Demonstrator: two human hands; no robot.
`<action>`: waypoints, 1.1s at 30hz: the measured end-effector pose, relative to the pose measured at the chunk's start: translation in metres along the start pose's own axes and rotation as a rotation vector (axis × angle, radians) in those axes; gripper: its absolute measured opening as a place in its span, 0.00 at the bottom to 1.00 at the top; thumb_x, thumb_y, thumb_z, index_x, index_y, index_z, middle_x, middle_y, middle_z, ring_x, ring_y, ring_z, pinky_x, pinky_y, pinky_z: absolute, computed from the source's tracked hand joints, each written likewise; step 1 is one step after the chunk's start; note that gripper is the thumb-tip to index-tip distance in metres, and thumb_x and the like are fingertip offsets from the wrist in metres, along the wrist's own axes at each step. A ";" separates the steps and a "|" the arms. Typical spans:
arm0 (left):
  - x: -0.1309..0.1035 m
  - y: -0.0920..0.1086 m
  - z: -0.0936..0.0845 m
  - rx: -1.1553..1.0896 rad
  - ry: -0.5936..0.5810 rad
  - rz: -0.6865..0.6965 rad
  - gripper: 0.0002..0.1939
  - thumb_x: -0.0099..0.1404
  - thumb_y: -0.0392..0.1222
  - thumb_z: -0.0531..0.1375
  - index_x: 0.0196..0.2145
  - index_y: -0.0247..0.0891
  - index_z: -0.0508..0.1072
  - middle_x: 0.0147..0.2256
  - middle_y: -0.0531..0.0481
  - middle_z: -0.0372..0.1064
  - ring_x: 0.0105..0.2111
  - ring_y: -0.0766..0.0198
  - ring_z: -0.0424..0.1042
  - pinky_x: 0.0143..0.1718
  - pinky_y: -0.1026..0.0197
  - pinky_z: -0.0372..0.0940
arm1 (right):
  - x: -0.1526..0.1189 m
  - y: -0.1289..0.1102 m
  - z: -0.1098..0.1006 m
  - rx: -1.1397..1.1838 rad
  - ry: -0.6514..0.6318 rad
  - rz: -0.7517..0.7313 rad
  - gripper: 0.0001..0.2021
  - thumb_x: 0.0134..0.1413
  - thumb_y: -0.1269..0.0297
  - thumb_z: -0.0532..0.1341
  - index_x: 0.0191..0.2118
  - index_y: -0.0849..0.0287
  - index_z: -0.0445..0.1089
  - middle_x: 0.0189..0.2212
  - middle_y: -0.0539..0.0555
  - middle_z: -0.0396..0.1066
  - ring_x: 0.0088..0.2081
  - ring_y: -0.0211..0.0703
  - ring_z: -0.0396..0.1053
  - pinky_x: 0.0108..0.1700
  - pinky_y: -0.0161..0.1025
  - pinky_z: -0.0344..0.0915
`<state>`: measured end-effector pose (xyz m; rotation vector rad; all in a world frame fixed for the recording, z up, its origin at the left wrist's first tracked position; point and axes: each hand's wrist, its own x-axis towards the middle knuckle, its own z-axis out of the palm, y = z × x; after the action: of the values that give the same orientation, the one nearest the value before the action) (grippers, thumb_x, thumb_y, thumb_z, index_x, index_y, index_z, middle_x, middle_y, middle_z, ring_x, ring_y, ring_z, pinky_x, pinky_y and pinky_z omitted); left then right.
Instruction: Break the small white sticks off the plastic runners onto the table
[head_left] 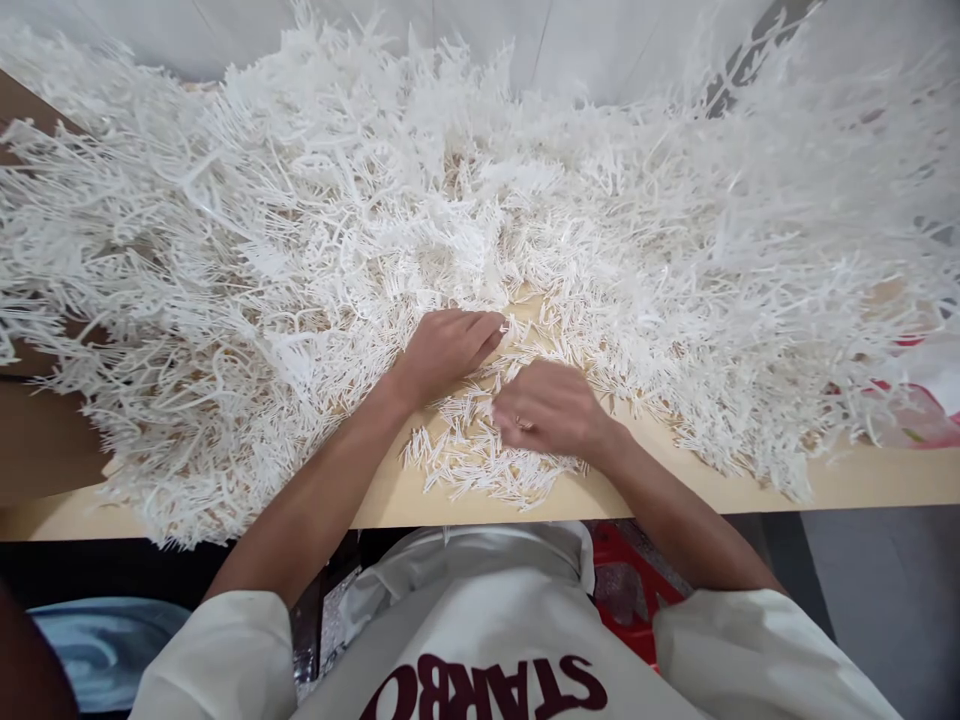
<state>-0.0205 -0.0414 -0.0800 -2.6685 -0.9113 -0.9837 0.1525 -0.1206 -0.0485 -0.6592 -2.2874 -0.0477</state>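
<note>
Thin white branched strands [337, 190] lie in a wide heap across the light wooden table [862, 478]. At the middle of the heap's near side is my left hand [450, 350], its fingers closed together and pointing right, with white pieces by the fingertips; what it grips, if anything, is hidden. Lower and to the right, my right hand [546, 408] is curled and blurred by motion, its contents not visible. Short white pieces [487, 465] are scattered on the table under and in front of both hands.
A brown cardboard box [49, 440] stands at the left edge. Red-and-clear plastic [911, 410] lies at the right end of the table. Below the table edge are a red plastic object [626, 590] and blue fabric [109, 645].
</note>
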 end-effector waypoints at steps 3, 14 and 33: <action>0.000 0.002 -0.003 -0.004 0.017 0.029 0.09 0.70 0.38 0.49 0.38 0.37 0.69 0.25 0.55 0.72 0.22 0.72 0.67 0.26 0.65 0.54 | -0.001 0.020 -0.006 -0.150 0.226 0.438 0.10 0.58 0.72 0.57 0.44 0.54 0.68 0.34 0.51 0.74 0.33 0.37 0.70 0.32 0.37 0.67; -0.001 0.000 -0.001 0.015 0.073 0.143 0.05 0.69 0.38 0.53 0.40 0.38 0.69 0.25 0.56 0.72 0.24 0.73 0.69 0.26 0.66 0.57 | -0.010 0.037 0.000 -0.213 -0.030 0.472 0.07 0.60 0.61 0.59 0.42 0.54 0.70 0.36 0.50 0.75 0.39 0.40 0.70 0.44 0.40 0.63; 0.003 0.005 -0.002 0.077 0.017 0.296 0.07 0.65 0.34 0.54 0.28 0.38 0.65 0.22 0.57 0.66 0.23 0.70 0.62 0.28 0.63 0.55 | -0.003 0.030 -0.005 -0.454 -0.239 0.339 0.09 0.53 0.70 0.55 0.23 0.58 0.61 0.19 0.46 0.62 0.23 0.33 0.56 0.25 0.34 0.53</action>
<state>-0.0164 -0.0445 -0.0763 -2.6242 -0.5178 -0.8820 0.1716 -0.0977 -0.0521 -1.3436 -2.3744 -0.3503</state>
